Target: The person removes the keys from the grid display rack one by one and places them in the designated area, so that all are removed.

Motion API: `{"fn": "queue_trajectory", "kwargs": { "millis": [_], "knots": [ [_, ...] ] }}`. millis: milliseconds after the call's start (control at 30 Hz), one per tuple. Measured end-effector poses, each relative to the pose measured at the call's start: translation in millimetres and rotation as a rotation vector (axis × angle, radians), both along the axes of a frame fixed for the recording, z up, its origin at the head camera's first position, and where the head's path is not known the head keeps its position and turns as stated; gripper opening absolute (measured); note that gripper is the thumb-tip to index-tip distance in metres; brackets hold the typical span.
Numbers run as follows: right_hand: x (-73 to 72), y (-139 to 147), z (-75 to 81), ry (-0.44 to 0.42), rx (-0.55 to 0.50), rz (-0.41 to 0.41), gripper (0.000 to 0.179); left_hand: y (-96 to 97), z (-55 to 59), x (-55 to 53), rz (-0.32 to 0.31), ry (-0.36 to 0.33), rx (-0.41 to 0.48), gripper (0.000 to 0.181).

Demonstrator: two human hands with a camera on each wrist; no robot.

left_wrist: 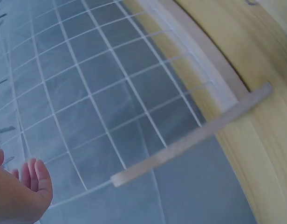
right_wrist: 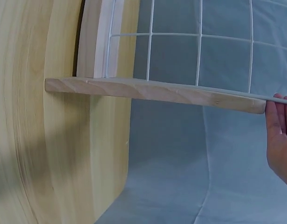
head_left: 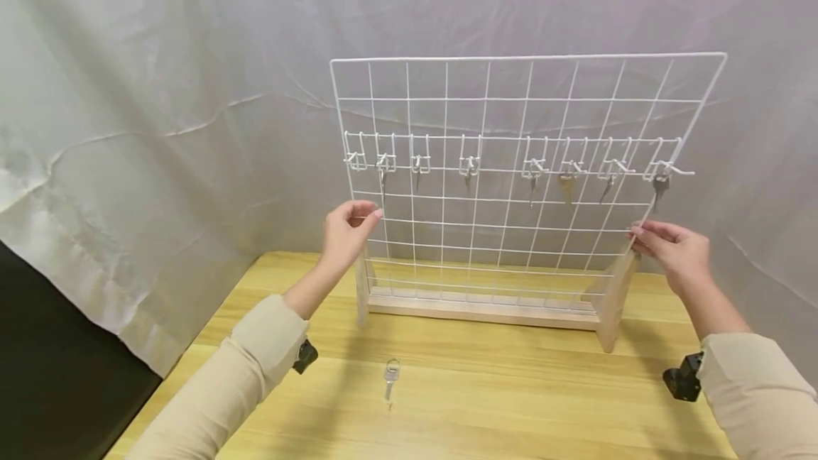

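Plainly, wire grid edge point(head_left: 702, 100) in right hand point(head_left: 679, 253)

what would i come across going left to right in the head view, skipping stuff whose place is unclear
Black wrist-worn device by the left cuff → bare left hand → silver metal key with a ring, lying flat → gold-coloured metal key, hanging → bare right hand
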State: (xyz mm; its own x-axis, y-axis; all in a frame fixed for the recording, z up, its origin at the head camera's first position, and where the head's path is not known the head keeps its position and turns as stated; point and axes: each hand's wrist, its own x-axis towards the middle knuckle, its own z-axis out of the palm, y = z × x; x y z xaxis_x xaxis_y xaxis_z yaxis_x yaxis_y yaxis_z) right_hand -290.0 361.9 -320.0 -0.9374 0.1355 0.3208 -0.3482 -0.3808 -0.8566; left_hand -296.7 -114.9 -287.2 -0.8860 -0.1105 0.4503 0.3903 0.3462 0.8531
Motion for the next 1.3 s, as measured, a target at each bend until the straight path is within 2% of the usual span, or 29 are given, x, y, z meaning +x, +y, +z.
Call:
{"fn": "queue_trajectory", "kwargs": {
  "millis": [233,567,800,1033,1300],
  "knots": [
    [-1.3,2.6,-2.8,0.027,-0.055,0.064,0.029,8.1,15.7,-7.1,0.029,0.003,0.126,0.034],
    [-1.1,1.6,1.0,-0.002,-0.048,0.071,0.029,15.5,31.9,-10.9,0.049,0.013,0.245,0.038],
    [0.6,1.5,0.2,-0.031,-0.052,0.052,0.025,21.0,43.1,-14.6,0.080,0.049,0.319,0.030],
    [0.9,0.2,-0.9,-0.034,-0.049,0.029,0.025,22.0,47.4,-17.5,0.092,0.049,0.342,0.022],
    [1.2,1.9,-0.7,-0.064,-0.032,0.019,0.024,24.1,47.1,-16.8,0.093,0.017,0.398,0.017]
  ]
}}
